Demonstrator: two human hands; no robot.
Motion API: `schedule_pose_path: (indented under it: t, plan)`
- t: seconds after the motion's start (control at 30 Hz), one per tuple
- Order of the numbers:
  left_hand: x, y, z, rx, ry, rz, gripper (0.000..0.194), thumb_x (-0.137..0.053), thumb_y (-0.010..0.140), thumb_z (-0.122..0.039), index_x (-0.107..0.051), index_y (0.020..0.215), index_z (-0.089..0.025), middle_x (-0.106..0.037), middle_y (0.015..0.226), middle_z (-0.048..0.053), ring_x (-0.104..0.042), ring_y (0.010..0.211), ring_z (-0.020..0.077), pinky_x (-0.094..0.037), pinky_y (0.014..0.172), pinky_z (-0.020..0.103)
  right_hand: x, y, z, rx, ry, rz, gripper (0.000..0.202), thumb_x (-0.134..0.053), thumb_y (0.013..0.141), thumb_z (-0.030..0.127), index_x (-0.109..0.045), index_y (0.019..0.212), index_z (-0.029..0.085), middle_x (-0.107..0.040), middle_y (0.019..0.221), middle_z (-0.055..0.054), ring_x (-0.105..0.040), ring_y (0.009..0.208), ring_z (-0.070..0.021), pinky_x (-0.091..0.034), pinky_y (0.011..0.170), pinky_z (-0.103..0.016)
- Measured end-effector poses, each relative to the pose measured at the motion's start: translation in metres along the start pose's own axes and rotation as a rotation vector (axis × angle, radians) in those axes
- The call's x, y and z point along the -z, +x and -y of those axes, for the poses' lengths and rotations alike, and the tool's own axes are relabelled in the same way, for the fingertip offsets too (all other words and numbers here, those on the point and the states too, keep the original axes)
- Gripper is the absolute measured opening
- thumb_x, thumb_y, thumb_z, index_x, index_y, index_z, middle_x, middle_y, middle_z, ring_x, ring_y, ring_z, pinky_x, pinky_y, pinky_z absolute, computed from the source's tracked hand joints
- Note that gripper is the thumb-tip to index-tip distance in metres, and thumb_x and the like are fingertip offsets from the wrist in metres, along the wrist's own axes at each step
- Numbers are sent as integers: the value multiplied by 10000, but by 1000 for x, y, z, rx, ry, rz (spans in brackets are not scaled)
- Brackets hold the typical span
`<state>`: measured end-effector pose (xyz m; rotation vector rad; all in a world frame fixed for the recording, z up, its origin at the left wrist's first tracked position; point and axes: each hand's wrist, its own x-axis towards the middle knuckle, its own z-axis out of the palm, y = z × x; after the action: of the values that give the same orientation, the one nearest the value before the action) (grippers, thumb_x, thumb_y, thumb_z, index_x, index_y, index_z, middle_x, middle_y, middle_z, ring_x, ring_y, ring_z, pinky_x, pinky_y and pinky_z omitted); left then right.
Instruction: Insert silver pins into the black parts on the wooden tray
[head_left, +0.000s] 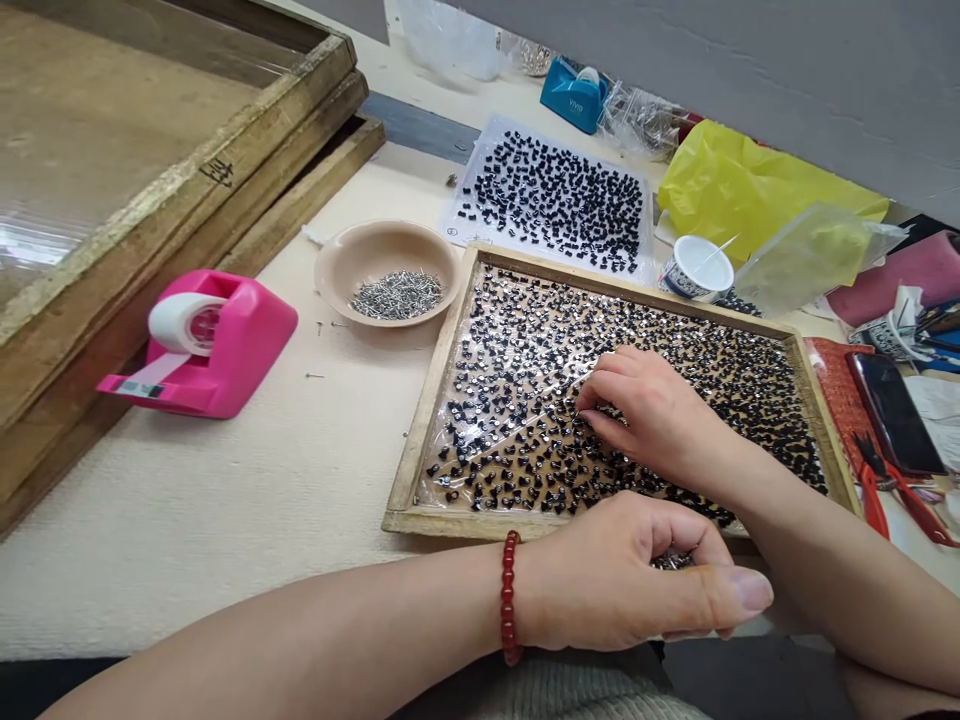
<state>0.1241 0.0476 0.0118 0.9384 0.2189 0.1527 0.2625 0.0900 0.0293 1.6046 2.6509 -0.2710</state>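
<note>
My left hand [637, 580], with a red bead bracelet [510, 598] at the wrist, is curled around a small heap of shiny metal pins [673, 560] near the front edge of the wooden-framed tray [450, 522]. Fingers and thumb hide most of the heap. Over the middle of the tray, my right hand [637, 405] has its fingers bent and drawn together, low among the small black pieces [517, 470]. Whatever its fingertips hold is hidden. Many black pieces show a bright spot on top.
A beige bowl [330, 265] of metal pins stands behind left. Further back, a white sheet [480, 150] bears more black pieces. A pink tape dispenser [255, 340] and stacked wooden frames [300, 110] are left; red-handled pliers [874, 500] and a phone [896, 410] lie right.
</note>
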Motion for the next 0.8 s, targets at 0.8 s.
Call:
schedule_pose_path:
  t: [0.8]
  plan:
    - [-2,-2,1,-17,-57,-5,286,-647,786,-390,-520,663,-165,-469,597,-46,-397,544,69,-312,517,201,-3,5,10,-5,-285,25,126,-556,817,173,-594,697,187,-617,745,-31,-479,748,-173,-245,649,-321]
